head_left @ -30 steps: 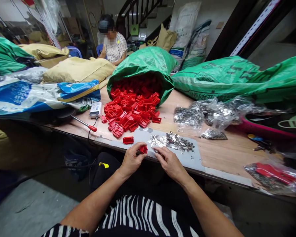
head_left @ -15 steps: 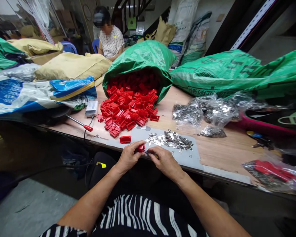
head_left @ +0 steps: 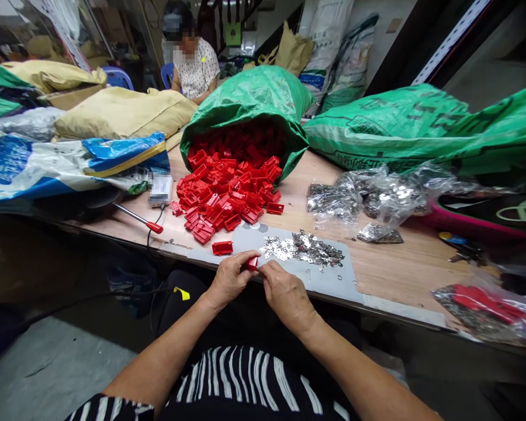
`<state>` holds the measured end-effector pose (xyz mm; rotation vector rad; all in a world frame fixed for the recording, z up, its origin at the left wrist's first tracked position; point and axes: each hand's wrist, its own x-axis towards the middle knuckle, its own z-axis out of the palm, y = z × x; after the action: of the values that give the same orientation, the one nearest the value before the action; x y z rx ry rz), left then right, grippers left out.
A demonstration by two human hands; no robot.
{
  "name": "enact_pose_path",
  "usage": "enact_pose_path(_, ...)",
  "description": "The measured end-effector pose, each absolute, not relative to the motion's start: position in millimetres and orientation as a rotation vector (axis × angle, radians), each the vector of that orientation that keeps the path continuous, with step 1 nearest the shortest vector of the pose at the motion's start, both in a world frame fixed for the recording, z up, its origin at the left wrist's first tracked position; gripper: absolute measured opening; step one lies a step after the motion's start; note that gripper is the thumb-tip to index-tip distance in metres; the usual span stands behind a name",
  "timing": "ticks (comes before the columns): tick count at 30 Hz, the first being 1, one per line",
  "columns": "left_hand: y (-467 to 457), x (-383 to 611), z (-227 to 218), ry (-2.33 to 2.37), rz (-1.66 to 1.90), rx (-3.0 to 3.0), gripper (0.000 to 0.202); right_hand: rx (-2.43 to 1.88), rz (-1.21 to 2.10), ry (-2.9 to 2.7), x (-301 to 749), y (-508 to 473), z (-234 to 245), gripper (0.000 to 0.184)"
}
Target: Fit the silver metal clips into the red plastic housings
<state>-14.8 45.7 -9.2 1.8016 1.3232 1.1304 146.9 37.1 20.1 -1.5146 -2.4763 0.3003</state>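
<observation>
My left hand [head_left: 228, 280] pinches a small red plastic part [head_left: 253, 264] at the table's front edge. My right hand [head_left: 288, 296] is closed right beside it, fingertips at the part's right end; whatever those fingers hold is hidden. Another red plastic housing [head_left: 222, 248] lies alone just beyond my left hand. Past my right hand, small flat metal pieces [head_left: 304, 248] are spread on a grey mat [head_left: 337, 283]. A heap of the same red parts [head_left: 221, 202] spills from the mouth of a green woven sack [head_left: 263, 93].
Clear bags of metal pieces [head_left: 372, 196] lie at the right, before another green sack [head_left: 390, 128]. A red-handled tool [head_left: 151, 226] and a small white box [head_left: 161, 190] sit at the left. Across the table sits another person [head_left: 197, 64].
My right hand has turned, its fingers now closer to the red part. A thin dark metal thing that showed between the hands is now out of sight. The view shifts slightly.
</observation>
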Motion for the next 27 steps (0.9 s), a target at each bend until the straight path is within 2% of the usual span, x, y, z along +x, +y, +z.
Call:
enact_pose_path(3, 46, -14, -11, 1.334, 1.137, 1.798, 0.04, -1.531, 0.332, -2.435, 144, 37, 19, 0.022)
enact_pose_path(6, 43, -14, -12, 1.336, 1.155, 1.777, 0.039, -1.412, 0.527, -2.341, 152, 43, 17, 0.018)
enact_pose_path(11, 34, -13, -8, 1.359, 1.211, 1.63, 0.03, -1.319, 0.67, -2.171, 169, 45, 17, 0.019)
enact_pose_path(16, 25, -6, 7, 1.077, 1.357, 1.1, 0.032, -1.152, 0.898, -2.088, 175, 34, 26, 0.019)
enact_pose_path(19, 20, -2, 18, 0.843, 1.35, 0.714, 0.028, -1.085, 1.013, -2.07, 174, 28, 33, 0.031)
enact_pose_path(22, 15, -1, 25, 0.687, 1.25, 0.457, 0.022, -1.061, 1.046, -2.126, 172, 26, 37, 0.04)
enact_pose_path(24, 13, 0, 27, 0.627, 1.227, 0.334, 0.021, -1.073, 1.047, -2.152, 171, 25, 38, 0.041)
enact_pose_path(27, 10, 1, 27, 0.617, 1.214, 0.171, 0.008, -1.097, 1.012, -2.167, 171, 26, 38, 0.039)
